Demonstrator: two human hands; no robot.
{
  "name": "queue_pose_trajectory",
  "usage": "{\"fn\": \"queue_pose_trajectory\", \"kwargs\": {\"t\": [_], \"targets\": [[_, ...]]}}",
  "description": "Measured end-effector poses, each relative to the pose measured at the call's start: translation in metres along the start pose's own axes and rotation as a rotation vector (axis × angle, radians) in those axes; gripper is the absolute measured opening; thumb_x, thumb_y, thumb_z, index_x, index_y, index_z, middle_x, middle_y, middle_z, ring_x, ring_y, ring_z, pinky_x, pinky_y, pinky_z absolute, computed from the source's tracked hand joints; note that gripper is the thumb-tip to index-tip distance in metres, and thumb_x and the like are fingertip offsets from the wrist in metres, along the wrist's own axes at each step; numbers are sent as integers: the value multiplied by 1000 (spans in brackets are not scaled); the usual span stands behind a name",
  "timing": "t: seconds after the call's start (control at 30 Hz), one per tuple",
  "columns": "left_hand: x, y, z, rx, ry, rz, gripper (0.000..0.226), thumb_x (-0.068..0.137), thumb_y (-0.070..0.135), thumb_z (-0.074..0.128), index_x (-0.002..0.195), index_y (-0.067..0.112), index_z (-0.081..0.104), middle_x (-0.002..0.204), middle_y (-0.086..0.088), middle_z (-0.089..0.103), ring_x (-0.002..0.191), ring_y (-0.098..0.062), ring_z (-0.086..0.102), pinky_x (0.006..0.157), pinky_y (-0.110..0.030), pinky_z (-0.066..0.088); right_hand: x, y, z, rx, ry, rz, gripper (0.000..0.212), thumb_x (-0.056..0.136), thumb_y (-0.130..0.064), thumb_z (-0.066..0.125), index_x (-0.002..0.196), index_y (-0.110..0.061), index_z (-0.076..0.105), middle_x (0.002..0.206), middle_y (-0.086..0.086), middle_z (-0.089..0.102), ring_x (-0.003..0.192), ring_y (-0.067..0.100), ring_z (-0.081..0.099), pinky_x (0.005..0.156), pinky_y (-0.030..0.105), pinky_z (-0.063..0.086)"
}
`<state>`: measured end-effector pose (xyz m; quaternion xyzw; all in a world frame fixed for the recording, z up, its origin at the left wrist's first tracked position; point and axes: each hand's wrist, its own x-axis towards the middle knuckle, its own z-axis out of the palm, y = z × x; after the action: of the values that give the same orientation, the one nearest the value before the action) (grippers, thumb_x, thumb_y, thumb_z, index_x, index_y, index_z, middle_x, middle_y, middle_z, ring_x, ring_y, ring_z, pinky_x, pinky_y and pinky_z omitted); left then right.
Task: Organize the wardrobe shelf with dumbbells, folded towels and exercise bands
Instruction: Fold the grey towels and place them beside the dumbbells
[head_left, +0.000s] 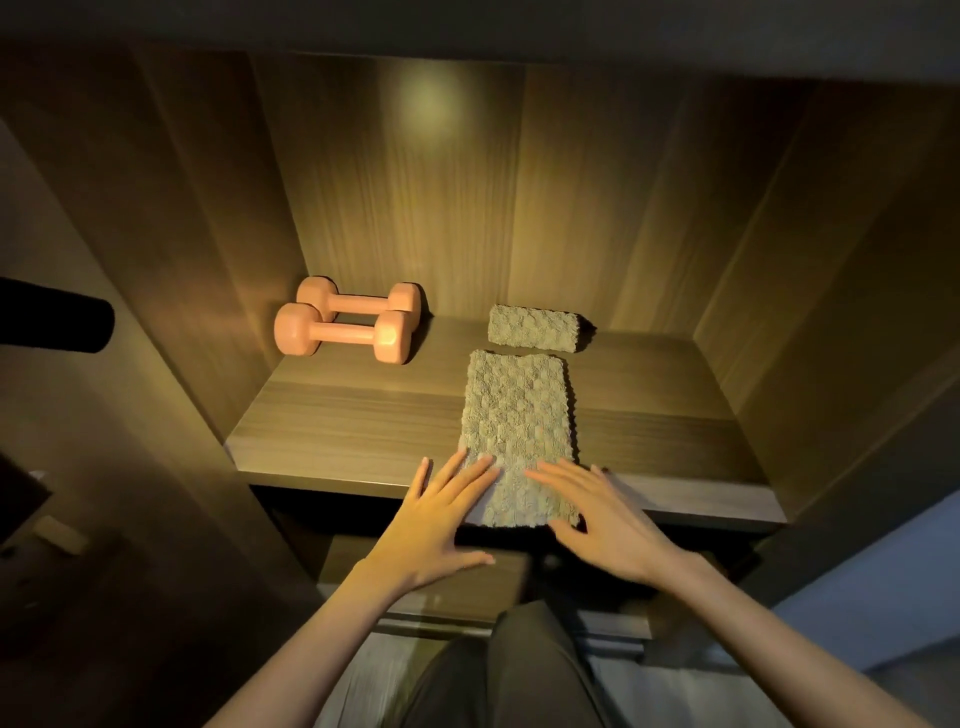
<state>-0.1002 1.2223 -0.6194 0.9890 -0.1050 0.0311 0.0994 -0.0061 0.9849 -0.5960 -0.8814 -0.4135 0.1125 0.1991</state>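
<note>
Towel (514, 431), nubbly and grey-beige, lies flat as a long strip on the wooden shelf (337, 415). It runs straight away from both hands, and its near end just overhangs the shelf's front edge between them. The left hand (441, 514) has its fingers straight and spread, with the fingertips resting on the strip's near left edge; it grips nothing. The right hand (608, 525) is also flat with fingers extended, laid over the near right corner with its thumb below the shelf lip, and holds nothing.

Ahead of the right fingertips, just past the strip's far end, a second towel (532, 327) sits folded into a compact block by the back panel (467, 197). Ahead and to the left of the left hand, two orange dumbbells (343, 335) lie side by side in the rear corner. Far out to that hand's left, a dark rod end (57, 317) juts in.
</note>
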Motion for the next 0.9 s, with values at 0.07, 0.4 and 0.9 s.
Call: {"fn": "queue_pose_trajectory", "kwargs": {"t": [0.07,0.4,0.9], "targets": [[-2,-1,5,170,21,30,97,81,40,66,152,28,1,160,8,-3,147,-21,-7,119,-47,4,-10,3,9,-179,-33,-42,80,89,-48,54,144,-57,-4,157,-22,-7,144,0,-12,118,31,-6],[0,-5,1,40,220,61,70,78,-1,63,141,24,45,147,0,43,139,-24,35,114,-43,25,-6,1,30,-314,186,-15,87,84,3,58,151,-35,18,158,-14,17,147,10,15,115,20,3],[6,-10,-18,-323,240,-187,28,95,35,54,106,14,69,98,-1,71,104,-23,57,84,-34,45,1,-7,-10,205,169,201,26,99,-37,47,116,-30,65,109,-7,70,74,10,65,75,30,52]]}}
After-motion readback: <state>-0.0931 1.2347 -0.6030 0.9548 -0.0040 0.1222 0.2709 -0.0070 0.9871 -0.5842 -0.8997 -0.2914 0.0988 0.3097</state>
